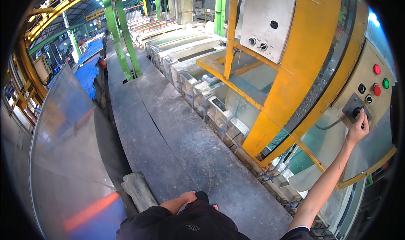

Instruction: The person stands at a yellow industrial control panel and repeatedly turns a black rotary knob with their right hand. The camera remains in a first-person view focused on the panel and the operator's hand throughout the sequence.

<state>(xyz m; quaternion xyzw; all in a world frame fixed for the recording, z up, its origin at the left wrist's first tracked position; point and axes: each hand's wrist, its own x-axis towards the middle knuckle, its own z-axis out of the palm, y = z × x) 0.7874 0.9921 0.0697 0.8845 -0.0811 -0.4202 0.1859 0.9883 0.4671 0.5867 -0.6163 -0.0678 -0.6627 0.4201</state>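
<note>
My right arm reaches out to a beige control panel (357,82) at the right. There my right hand (358,128) is closed round a black joystick (358,112) on a dark square plate low on the panel. Red and green push buttons (376,89) and black selector switches (361,88) sit above it. Low in the middle, close to my dark shirt (185,221), is my left hand (187,197). Its fingers are curled against a dark rounded shape (202,196) that I cannot make out.
A grey walkway (168,126) runs ahead between a shiny metal sheet (71,155) on the left and a row of tanks (190,77) on the right. A yellow frame (291,71) carries a grey box with switches (268,21). Green posts (120,37) stand beside the walkway.
</note>
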